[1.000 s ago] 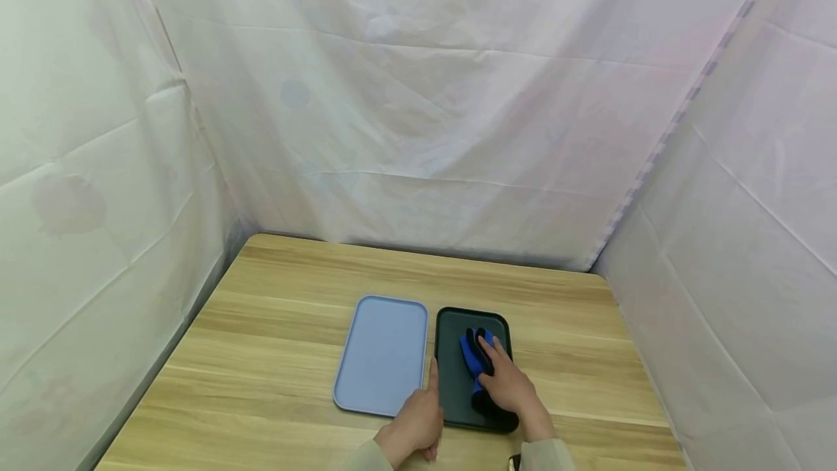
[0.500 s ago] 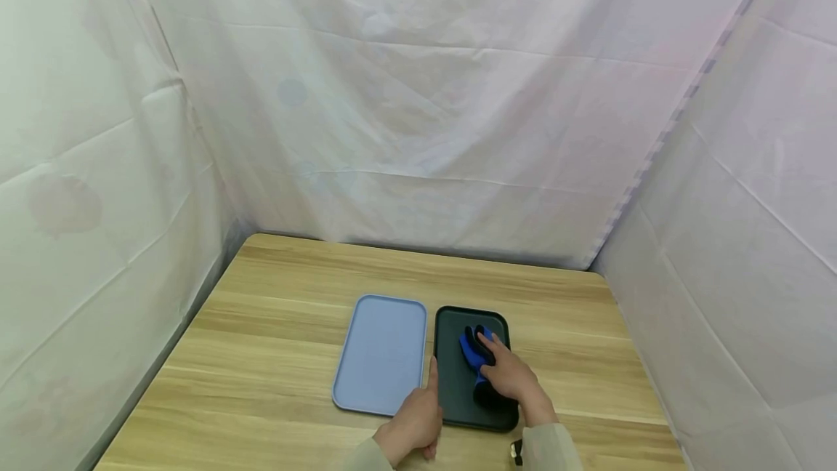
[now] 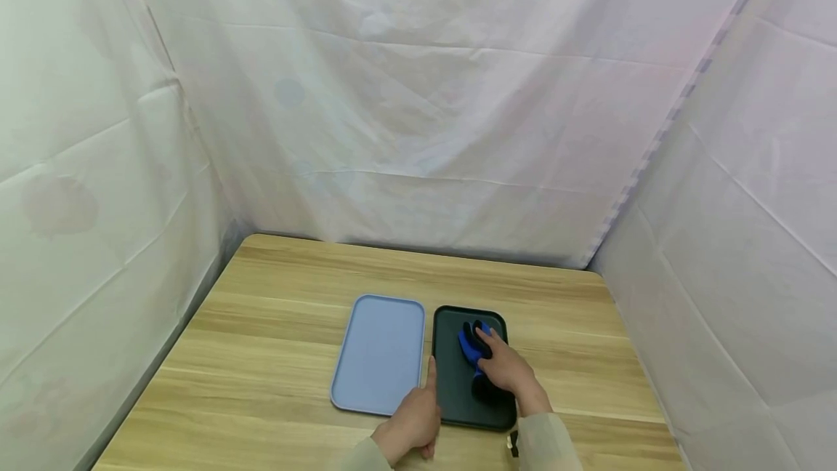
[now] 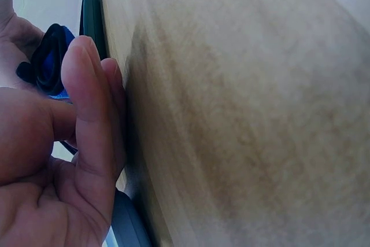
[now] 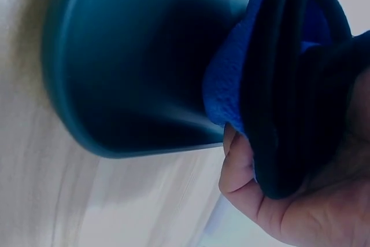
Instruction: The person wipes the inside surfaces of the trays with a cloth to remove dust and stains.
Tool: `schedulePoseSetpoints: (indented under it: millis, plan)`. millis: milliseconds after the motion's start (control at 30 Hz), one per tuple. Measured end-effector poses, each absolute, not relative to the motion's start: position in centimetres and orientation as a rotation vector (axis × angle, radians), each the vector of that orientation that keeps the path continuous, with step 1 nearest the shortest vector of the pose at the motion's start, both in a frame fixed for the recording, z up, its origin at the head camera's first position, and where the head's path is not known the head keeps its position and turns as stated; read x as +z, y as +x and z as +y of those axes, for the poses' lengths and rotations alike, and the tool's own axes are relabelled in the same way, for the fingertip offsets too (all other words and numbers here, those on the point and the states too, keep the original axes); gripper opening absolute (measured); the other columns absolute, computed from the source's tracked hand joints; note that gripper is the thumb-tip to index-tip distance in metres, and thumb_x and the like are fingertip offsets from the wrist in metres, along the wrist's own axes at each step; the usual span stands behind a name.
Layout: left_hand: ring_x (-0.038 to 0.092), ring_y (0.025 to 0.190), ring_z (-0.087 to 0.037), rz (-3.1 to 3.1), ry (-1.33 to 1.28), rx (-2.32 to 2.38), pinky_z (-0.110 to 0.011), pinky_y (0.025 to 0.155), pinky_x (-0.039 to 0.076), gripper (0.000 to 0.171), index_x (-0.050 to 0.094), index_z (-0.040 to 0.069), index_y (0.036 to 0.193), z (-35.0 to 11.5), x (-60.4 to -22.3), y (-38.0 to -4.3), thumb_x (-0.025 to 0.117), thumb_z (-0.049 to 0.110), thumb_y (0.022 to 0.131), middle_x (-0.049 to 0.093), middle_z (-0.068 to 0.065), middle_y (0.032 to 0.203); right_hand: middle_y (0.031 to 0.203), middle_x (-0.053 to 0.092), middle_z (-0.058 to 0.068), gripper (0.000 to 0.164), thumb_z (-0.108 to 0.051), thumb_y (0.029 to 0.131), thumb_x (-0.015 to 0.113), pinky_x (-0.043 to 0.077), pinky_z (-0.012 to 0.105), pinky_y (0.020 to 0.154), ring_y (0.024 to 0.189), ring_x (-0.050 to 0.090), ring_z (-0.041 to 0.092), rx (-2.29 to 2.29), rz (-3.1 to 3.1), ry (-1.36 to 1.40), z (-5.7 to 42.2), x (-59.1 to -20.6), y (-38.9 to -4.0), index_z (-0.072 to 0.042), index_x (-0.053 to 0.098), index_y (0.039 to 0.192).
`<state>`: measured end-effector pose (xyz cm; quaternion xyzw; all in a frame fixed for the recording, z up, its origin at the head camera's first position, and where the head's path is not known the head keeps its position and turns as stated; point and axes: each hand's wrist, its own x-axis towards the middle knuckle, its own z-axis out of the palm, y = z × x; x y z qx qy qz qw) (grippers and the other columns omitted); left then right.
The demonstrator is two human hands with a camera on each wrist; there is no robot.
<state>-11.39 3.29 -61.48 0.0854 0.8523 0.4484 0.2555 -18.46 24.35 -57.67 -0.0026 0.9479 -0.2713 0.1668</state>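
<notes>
On the dark green tray's (image 3: 451, 400) right side, my right hand (image 3: 511, 371) grips a soft blue and black fabric item (image 3: 468, 349). In the right wrist view the thumb presses under its fuzzy blue side, and thick black layers (image 5: 272, 85) fold over above; the exact kind cannot be told. The item's near end hangs over the tray. My left hand (image 3: 413, 419) lies at the near end of the gap between the two trays. Its index finger points straight away along the green tray's left edge, while the other fingers are bent and hold nothing.
A light blue tray (image 3: 379, 355) lies left of the green one, with a narrow gap between them. Both rest on a wood-grain table (image 3: 275, 325). White sheets (image 3: 418, 115) enclose the back and both sides. A small dark object (image 3: 513, 445) shows beside the right cuff.
My right hand and the fabric item have shifted slightly away from me, and the item's near end has drawn up from the tray's near edge. The left hand stays in place.
</notes>
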Motion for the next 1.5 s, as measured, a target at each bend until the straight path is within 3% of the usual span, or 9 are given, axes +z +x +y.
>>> schedulePoseSetpoints:
  millis: [233,400,667,867,1000,1100,1200,1333,1500]
  plan:
    - [0.052,0.030,-0.010,2.328,0.260,1.231,-0.030,0.033,0.046,0.089,-0.004,0.003,0.166,3.3,-61.6,-11.3,0.054,-0.005,0.099,0.060,-0.003,0.049,0.168,0.030,0.022,0.067,-0.016,0.094,0.063,0.046,0.040,0.072,0.119,0.060,0.039,-0.718,2.713,0.001,24.2,-57.5,-19.4,-0.020,0.045,0.159]
    - [0.052,0.030,-0.010,2.329,0.266,1.233,-0.030,0.033,0.046,0.089,-0.004,0.003,0.166,3.3,-61.7,-11.3,0.054,-0.005,0.100,0.060,-0.003,0.048,0.168,0.030,0.023,0.067,-0.017,0.095,0.064,0.047,0.041,0.071,0.123,0.061,0.043,-0.677,2.716,0.003,24.1,-57.4,-19.9,-0.020,0.044,0.159]
    - [0.052,0.030,-0.010,2.327,0.259,1.228,-0.030,0.033,0.046,0.090,-0.005,0.004,0.166,3.3,-61.6,-11.2,0.055,-0.004,0.100,0.060,-0.003,0.048,0.169,0.029,0.022,0.067,-0.019,0.098,0.062,0.051,0.051,0.082,0.140,0.048,0.051,-0.652,2.704,0.016,24.1,-57.5,-20.5,-0.022,0.040,0.161]
    - [0.051,0.029,-0.010,2.324,0.260,1.226,-0.030,0.033,0.046,0.089,-0.005,0.004,0.166,3.3,-61.5,-11.2,0.055,-0.003,0.100,0.059,-0.003,0.046,0.168,0.027,0.025,0.067,-0.020,0.099,0.061,0.052,0.061,0.092,0.139,0.048,0.053,-0.657,2.723,0.031,23.6,-57.7,-20.5,-0.019,0.039,0.161]
    - [0.052,0.029,-0.011,2.317,0.251,1.227,-0.031,0.033,0.046,0.089,-0.005,0.004,0.166,3.2,-61.4,-11.3,0.055,-0.003,0.100,0.059,-0.002,0.046,0.168,0.023,0.028,0.068,-0.022,0.100,0.060,0.053,0.065,0.091,0.128,0.057,0.054,-0.656,2.758,0.067,22.6,-58.5,-20.2,-0.015,0.035,0.163]
    - [0.052,0.029,-0.011,2.315,0.250,1.221,-0.031,0.033,0.047,0.089,-0.005,0.004,0.166,3.3,-61.4,-11.4,0.055,-0.002,0.101,0.059,-0.002,0.045,0.169,0.018,0.030,0.071,-0.025,0.101,0.059,0.055,0.059,0.078,0.094,0.069,0.045,-0.641,2.785,0.121,21.6,-59.1,-19.9,-0.014,0.030,0.165]
    - [0.053,0.029,-0.012,2.314,0.258,1.217,-0.031,0.034,0.047,0.088,-0.004,0.004,0.166,3.3,-61.5,-11.4,0.055,-0.002,0.101,0.059,-0.001,0.044,0.170,0.013,0.030,0.074,-0.027,0.102,0.058,0.051,0.050,0.063,0.064,0.061,0.032,-0.628,2.800,0.181,20.6,-59.5,-19.6,-0.014,0.025,0.166]
    - [0.052,0.029,-0.011,2.320,0.264,1.212,-0.031,0.034,0.047,0.088,-0.004,0.003,0.166,3.3,-61.5,-11.5,0.054,-0.002,0.101,0.058,0.000,0.043,0.171,0.009,0.029,0.075,-0.028,0.102,0.058,0.047,0.046,0.056,0.059,0.057,0.031,-0.644,2.809,0.227,19.7,-59.7,-19.4,-0.014,0.022,0.167]
    - [0.052,0.029,-0.011,2.323,0.271,1.205,-0.031,0.034,0.047,0.088,-0.004,0.003,0.166,3.2,-61.6,-11.5,0.054,-0.002,0.101,0.058,-0.001,0.043,0.171,0.010,0.029,0.075,-0.028,0.101,0.059,0.048,0.046,0.057,0.068,0.061,0.036,-0.650,2.834,0.237,19.0,-59.8,-19.2,-0.013,0.023,0.166]
